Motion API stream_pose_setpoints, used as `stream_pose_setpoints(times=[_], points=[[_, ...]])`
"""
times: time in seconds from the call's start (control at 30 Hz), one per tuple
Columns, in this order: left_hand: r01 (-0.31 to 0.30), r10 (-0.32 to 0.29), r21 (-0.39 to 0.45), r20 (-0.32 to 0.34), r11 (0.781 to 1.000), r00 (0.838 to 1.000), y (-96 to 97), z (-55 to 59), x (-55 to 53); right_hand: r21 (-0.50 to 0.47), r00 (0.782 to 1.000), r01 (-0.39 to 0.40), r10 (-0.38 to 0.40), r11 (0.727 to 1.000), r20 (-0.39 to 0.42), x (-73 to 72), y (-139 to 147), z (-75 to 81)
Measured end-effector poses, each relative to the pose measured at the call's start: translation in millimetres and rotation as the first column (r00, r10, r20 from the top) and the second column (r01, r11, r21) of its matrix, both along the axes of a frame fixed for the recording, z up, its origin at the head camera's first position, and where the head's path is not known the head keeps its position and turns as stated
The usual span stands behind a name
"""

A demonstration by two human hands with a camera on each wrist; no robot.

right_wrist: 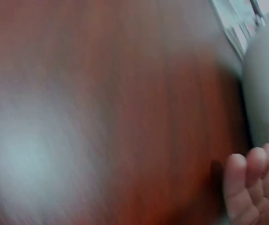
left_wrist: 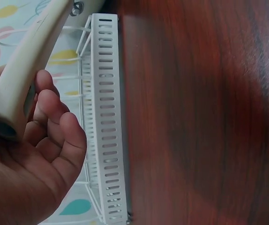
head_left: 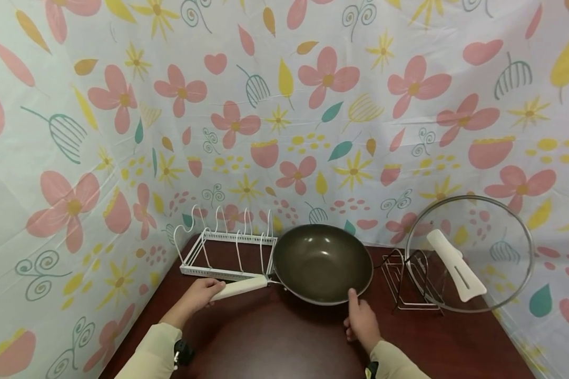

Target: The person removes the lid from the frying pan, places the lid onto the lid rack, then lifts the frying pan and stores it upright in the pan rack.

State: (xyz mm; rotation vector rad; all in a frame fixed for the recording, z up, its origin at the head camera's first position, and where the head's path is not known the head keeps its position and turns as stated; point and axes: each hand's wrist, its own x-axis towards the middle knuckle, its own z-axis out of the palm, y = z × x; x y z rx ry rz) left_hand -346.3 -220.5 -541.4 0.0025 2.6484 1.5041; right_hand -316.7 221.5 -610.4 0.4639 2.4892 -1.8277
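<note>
A dark-lined wok (head_left: 322,260) with a long cream handle (head_left: 242,287) is at the middle of the head view, tilted so its inside shows. My left hand (head_left: 195,299) grips the handle's end; in the left wrist view the fingers (left_wrist: 71,133) curl around the handle (left_wrist: 33,61). At the wok's near right edge, my right hand (head_left: 362,322) holds the rim, thumb over it. The right wrist view shows those fingertips (right_wrist: 236,161) against the pale outer side of the wok (right_wrist: 268,89).
Behind the handle, a white wire rack (head_left: 208,272) with upright loops stands on the dark red table (head_left: 265,342). To the right, a smaller wire stand (head_left: 408,305) holds a large glass lid (head_left: 507,252) upright. A flower-patterned sheet (head_left: 284,131) hangs behind.
</note>
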Motion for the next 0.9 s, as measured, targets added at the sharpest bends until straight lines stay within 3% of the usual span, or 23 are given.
stream_pose_setpoints(times=[0.07,0.13,0.27,0.33,0.43,0.53,0.8,0.9], points=[[-0.001,0.001,0.016,0.018,1.000,1.000,-0.1,0.2,2.6,-0.061,0.997,-0.072,0.075,0.996,0.038,6.1,-15,0.7],[-0.003,0.003,0.025,0.034,1.000,0.999,0.3,0.6,5.1,-0.158,0.983,-0.165,0.175,0.974,0.050,10.7,-30,4.4],[0.022,-0.024,0.037,0.068,0.999,0.997,2.0,1.5,9.3,-0.356,0.927,-0.340,0.374,0.871,0.030,15.3,-59,15.5],[0.043,-0.047,0.041,0.087,0.998,0.995,3.4,2.4,11.2,-0.437,0.907,-0.374,0.421,0.818,0.013,14.7,-73,19.6],[0.081,-0.084,0.037,0.103,0.996,0.991,6.9,4.4,14.8,-0.537,0.900,-0.371,0.436,0.757,-0.008,11.2,-92,21.4],[0.115,-0.118,0.030,0.124,0.993,0.985,9.9,7.2,19.9,-0.604,0.903,-0.351,0.430,0.715,-0.015,6.9,-108,20.6],[0.161,-0.156,-0.012,0.180,0.987,0.971,11.2,11.5,27.8,-0.725,0.910,-0.296,0.415,0.622,-0.015,-7.1,-147,27.2],[0.175,-0.169,-0.011,0.193,0.985,0.967,13.4,13.3,29.8,-0.751,0.924,-0.267,0.382,0.604,-0.022,-10.3,-160,34.2]])
